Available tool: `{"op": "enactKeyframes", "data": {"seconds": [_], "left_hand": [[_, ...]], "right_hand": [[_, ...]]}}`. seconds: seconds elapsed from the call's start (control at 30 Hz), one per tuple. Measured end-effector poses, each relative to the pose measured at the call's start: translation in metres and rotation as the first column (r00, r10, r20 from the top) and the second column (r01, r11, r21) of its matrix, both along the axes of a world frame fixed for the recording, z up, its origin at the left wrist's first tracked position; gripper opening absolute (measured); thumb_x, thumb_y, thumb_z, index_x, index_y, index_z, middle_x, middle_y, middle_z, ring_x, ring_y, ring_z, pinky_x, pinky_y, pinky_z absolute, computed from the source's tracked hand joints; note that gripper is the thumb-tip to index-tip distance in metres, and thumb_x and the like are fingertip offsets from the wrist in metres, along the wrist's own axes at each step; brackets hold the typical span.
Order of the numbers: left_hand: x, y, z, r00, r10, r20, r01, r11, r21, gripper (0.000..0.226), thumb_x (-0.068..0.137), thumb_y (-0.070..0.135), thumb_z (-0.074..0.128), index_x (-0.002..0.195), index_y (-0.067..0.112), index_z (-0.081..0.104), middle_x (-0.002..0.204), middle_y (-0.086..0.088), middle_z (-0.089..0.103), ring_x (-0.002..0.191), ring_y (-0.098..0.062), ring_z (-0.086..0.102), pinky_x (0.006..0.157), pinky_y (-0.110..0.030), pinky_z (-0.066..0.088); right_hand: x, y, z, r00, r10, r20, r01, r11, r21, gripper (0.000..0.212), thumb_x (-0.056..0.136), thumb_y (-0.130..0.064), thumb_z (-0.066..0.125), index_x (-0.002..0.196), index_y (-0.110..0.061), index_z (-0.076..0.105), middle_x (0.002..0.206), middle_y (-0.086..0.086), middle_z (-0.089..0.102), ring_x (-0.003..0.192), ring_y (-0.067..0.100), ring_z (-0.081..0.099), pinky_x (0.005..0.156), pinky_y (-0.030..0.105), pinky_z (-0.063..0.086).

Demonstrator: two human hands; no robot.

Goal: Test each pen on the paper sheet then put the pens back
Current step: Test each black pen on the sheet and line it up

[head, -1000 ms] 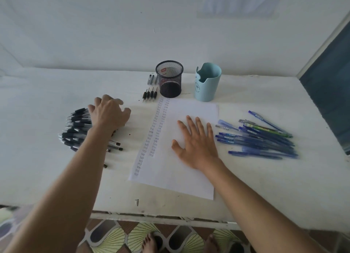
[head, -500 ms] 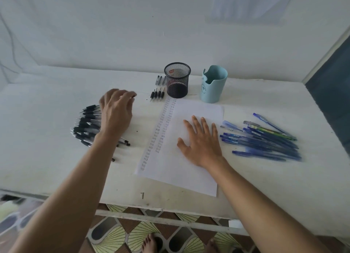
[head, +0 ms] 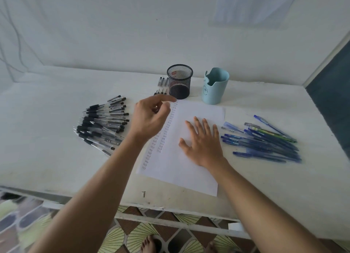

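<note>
Left hand raised toward the mesh cup, right hand pinning the sheet.

My left hand [head: 149, 116] hovers with fingers curled; whether they pinch anything I cannot tell. My right hand [head: 202, 144] lies flat and empty on the paper sheet [head: 189, 169], likely to steady it. Black pens [head: 104, 125] fan left, blue pens [head: 265, 140] right; mesh cup [head: 179, 81] and blue holder [head: 215, 85] stand behind.
</note>
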State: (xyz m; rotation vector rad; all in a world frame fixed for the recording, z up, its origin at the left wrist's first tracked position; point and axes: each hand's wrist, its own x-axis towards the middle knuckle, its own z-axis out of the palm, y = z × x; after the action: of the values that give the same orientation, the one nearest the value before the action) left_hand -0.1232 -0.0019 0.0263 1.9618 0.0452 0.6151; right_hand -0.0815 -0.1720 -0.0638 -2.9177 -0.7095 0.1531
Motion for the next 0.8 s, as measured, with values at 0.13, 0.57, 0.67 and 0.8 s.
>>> {"op": "enactKeyframes", "data": {"seconds": [0.13, 0.57, 0.67, 0.8], "left_hand": [[-0.005, 0.0, -0.001, 0.999, -0.027, 0.037, 0.036, 0.959, -0.28, 0.024, 0.093, 0.035, 0.058, 0.112, 0.024, 0.069, 0.076, 0.013, 0.059, 0.05, -0.007, 0.037, 0.047, -0.019, 0.031], [-0.034, 0.012, -0.053, 0.974, -0.087, -0.207, -0.057, 0.793, -0.606, 0.046, 0.106, 0.028, 0.042, 0.09, -0.002, 0.072, 0.078, -0.017, 0.072, 0.067, -0.025, 0.066, 0.065, -0.033, 0.056], [-0.038, 0.013, -0.059, 0.969, 0.01, -0.245, -0.113, 0.905, -0.411, 0.02, 0.088, 0.016, 0.074, 0.086, -0.003, 0.069, 0.072, -0.011, 0.073, 0.063, -0.02, 0.068, 0.067, -0.031, 0.059], [-0.042, 0.012, -0.063, 0.949, 0.081, -0.304, -0.183, 0.929, -0.323, 0.024, 0.083, 0.008, 0.079, 0.082, 0.002, 0.056, 0.061, -0.01, 0.064, 0.048, -0.015, 0.056, 0.048, -0.022, 0.046]], "right_hand": [[0.001, 0.0, 0.0, 1.0, -0.005, -0.004, 0.005, 1.0, 0.003, 0.095, 0.072, -0.068, -0.007, 0.159, -0.032, 0.007, 0.168, 0.0, -0.002, 0.154, 0.025, -0.007, 0.122, 0.053, -0.007], [0.001, 0.0, -0.001, 1.0, 0.001, -0.006, -0.001, 1.0, 0.008, 0.074, 0.095, -0.063, 0.019, 0.159, -0.028, 0.007, 0.168, 0.002, -0.003, 0.154, 0.027, -0.009, 0.122, 0.054, -0.007], [0.001, -0.001, 0.0, 1.0, 0.004, -0.01, -0.003, 1.0, 0.003, 0.072, 0.098, -0.062, 0.023, 0.159, -0.028, 0.006, 0.168, 0.002, -0.004, 0.154, 0.027, -0.009, 0.122, 0.055, -0.006], [0.001, -0.001, 0.0, 1.0, 0.01, -0.005, -0.01, 1.0, -0.003, 0.073, 0.098, -0.062, 0.024, 0.16, -0.028, 0.006, 0.168, 0.002, -0.003, 0.154, 0.028, -0.007, 0.122, 0.055, -0.004]]}}
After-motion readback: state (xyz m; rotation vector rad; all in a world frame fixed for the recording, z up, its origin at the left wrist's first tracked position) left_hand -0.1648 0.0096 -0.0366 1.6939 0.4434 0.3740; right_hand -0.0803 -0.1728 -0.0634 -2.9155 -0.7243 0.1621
